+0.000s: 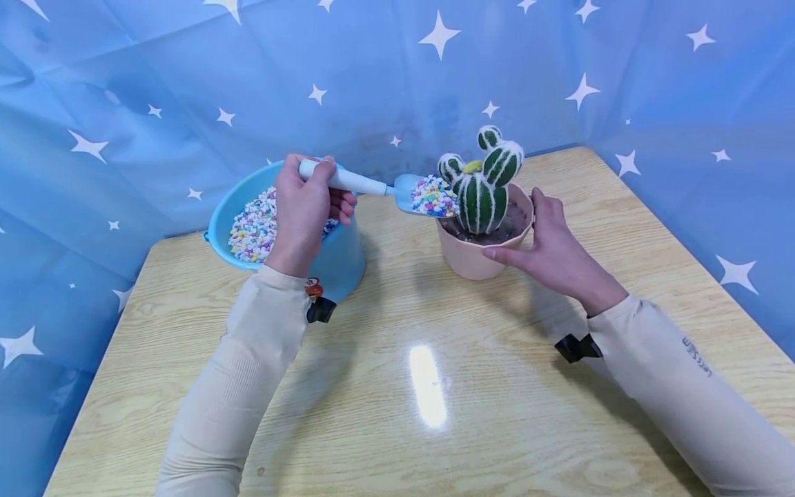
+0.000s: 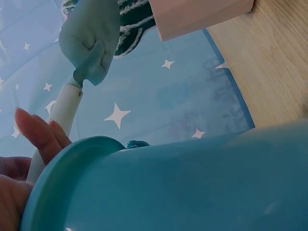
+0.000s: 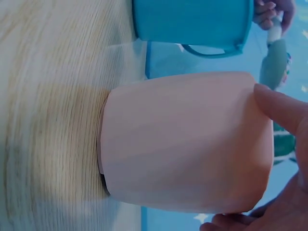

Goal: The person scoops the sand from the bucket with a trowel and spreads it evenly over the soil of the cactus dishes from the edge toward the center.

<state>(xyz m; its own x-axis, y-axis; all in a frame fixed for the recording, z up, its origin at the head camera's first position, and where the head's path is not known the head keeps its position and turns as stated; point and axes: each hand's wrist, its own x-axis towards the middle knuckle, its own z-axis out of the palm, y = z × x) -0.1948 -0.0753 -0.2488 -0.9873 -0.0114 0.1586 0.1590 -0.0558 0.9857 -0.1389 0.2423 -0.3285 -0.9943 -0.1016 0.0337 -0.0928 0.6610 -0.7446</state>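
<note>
My left hand (image 1: 306,207) grips the white handle of a small blue scoop (image 1: 405,190) above the bucket's right side. A heap of colourful pebbles (image 1: 435,197) fills the scoop, whose tip reaches over the left rim of a pink flowerpot (image 1: 475,257). In the pot, a green cactus (image 1: 479,201) with white fuzzy ribs stands in dark soil (image 1: 514,222). My right hand (image 1: 549,241) holds the pot at its right rim, thumb (image 3: 281,107) along the near side. The left wrist view shows the scoop's underside (image 2: 91,43).
A light blue bucket (image 1: 344,266) of many-coloured pebbles (image 1: 253,224) stands left on the wooden table (image 1: 397,442), beneath my left forearm. Behind the table hangs a blue curtain (image 1: 373,76) with white stars, close to the back edge.
</note>
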